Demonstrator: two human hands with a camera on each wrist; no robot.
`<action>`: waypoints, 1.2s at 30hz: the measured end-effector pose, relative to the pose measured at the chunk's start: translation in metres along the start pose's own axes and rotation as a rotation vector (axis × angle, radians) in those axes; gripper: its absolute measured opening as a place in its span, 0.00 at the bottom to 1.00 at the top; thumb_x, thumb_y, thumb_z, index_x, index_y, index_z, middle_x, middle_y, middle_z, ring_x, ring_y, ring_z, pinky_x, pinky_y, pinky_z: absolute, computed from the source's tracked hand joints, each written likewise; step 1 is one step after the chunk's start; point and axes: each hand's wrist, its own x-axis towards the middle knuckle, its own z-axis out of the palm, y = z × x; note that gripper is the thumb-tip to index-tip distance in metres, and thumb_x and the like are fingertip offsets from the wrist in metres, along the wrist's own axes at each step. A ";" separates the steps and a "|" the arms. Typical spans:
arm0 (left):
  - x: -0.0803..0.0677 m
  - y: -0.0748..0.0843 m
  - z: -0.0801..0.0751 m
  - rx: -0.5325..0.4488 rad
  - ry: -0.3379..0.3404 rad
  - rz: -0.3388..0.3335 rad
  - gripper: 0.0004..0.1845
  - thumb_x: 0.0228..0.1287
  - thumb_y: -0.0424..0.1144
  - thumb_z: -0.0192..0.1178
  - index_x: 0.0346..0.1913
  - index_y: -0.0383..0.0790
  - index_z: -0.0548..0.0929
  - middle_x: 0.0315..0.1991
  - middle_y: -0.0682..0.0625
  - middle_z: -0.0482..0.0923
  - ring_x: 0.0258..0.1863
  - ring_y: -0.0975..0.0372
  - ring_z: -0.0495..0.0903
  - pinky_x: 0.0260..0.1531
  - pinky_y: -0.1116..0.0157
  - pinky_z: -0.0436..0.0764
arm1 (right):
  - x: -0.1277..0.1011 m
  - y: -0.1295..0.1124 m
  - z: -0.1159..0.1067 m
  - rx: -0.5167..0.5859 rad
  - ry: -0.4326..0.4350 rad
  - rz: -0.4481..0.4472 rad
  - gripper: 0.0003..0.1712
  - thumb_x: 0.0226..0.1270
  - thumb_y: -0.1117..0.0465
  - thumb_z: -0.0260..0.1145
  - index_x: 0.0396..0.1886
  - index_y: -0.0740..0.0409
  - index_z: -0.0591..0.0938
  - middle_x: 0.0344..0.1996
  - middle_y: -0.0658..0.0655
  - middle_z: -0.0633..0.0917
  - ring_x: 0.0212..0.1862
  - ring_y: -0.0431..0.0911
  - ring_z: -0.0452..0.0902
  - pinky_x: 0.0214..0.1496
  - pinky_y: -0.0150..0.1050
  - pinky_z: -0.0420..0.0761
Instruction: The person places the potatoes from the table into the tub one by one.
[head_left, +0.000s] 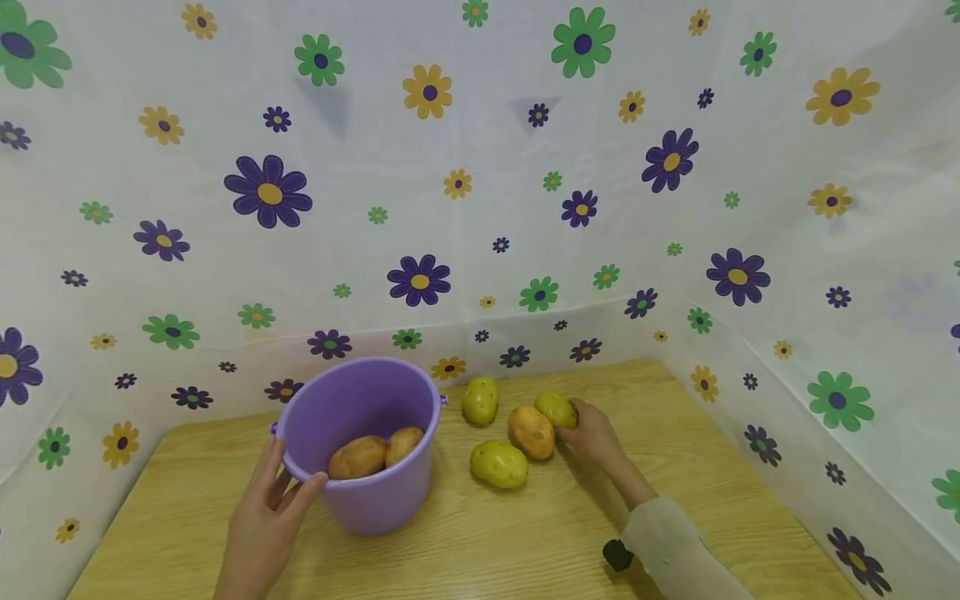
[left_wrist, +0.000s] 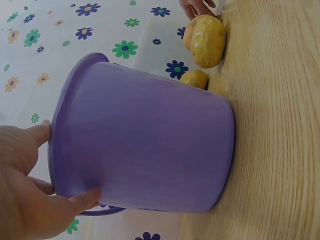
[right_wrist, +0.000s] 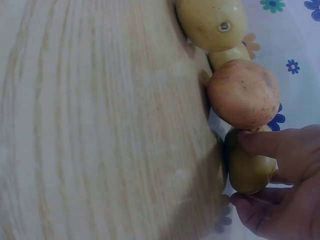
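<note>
Pinching a firm, smooth, likely light potato mid-frame, right hand fingers curl round it; left hand grips stiff bucket rim.

A light wooden surface with visible grain is seen, enclosed at the back and on both sides by a white sheet printed with purple, green and yellow flowers. Three loose potatoes are laid on the surface near the back: a yellow-green one closest to the sheet, an orange-brown one to its right, and a larger yellow-green one nearer the front. The latter two are set just beside each other. A small black object is glimpsed low on the right.
</note>
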 end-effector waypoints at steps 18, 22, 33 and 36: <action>-0.005 0.002 0.004 -0.043 0.014 0.043 0.47 0.74 0.44 0.65 0.84 0.42 0.47 0.83 0.51 0.36 0.77 0.39 0.55 0.58 0.84 0.70 | 0.004 0.011 0.001 0.032 0.043 -0.078 0.32 0.66 0.70 0.72 0.63 0.84 0.71 0.55 0.80 0.78 0.58 0.70 0.77 0.63 0.64 0.80; -0.004 0.001 0.004 -0.043 0.013 0.044 0.47 0.74 0.44 0.66 0.84 0.42 0.47 0.83 0.51 0.37 0.77 0.39 0.55 0.57 0.85 0.70 | 0.003 0.011 -0.004 0.034 0.040 -0.067 0.34 0.67 0.69 0.71 0.65 0.85 0.69 0.55 0.81 0.78 0.57 0.70 0.77 0.62 0.64 0.81; 0.001 0.005 -0.001 -0.009 -0.008 -0.020 0.49 0.73 0.50 0.66 0.84 0.46 0.45 0.83 0.55 0.35 0.78 0.42 0.55 0.63 0.75 0.71 | 0.004 0.003 -0.022 0.055 0.019 -0.018 0.30 0.67 0.67 0.70 0.63 0.82 0.72 0.48 0.75 0.82 0.49 0.62 0.80 0.55 0.58 0.85; 0.002 0.007 -0.002 0.008 -0.011 -0.032 0.50 0.72 0.51 0.66 0.84 0.46 0.45 0.83 0.55 0.35 0.78 0.43 0.55 0.64 0.72 0.71 | 0.005 0.001 -0.027 0.074 0.013 -0.014 0.25 0.66 0.67 0.71 0.57 0.78 0.76 0.42 0.69 0.84 0.42 0.56 0.80 0.47 0.53 0.87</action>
